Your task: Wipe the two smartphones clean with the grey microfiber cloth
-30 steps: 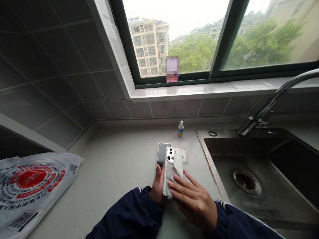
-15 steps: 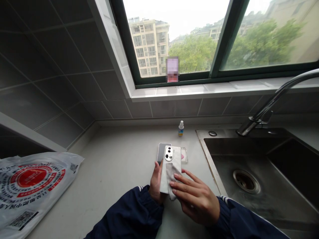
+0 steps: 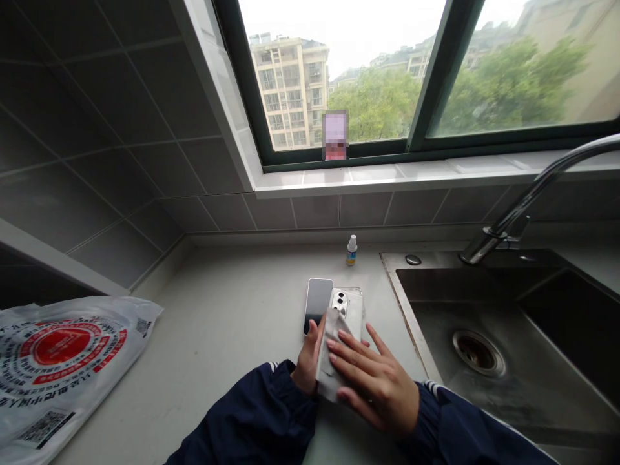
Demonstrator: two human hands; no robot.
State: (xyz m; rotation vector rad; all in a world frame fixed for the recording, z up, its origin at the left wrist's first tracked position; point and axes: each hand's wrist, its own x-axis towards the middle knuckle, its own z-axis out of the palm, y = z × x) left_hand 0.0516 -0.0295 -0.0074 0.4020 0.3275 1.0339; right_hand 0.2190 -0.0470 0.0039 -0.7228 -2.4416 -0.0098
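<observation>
My left hand is closed around the left side of a white phone, whose back with round camera lenses faces up. A thin grey cloth covers the phone's lower left part. My right hand holds the cloth against the phone's back, with long, slightly spread fingers pressed on it. Beyond my left hand, a second phone lies on the counter with its dark screen up. The clear phone case is mostly hidden behind the white phone.
A small white-capped bottle stands upright on the pale counter. To the right are a steel sink and a curved faucet. A white plastic bag with red print lies at the left. A window is behind.
The white phone has tilted, its top moving right over the clear case. My right hand has shifted slightly left and the cloth now spreads over the phone's left edge.
</observation>
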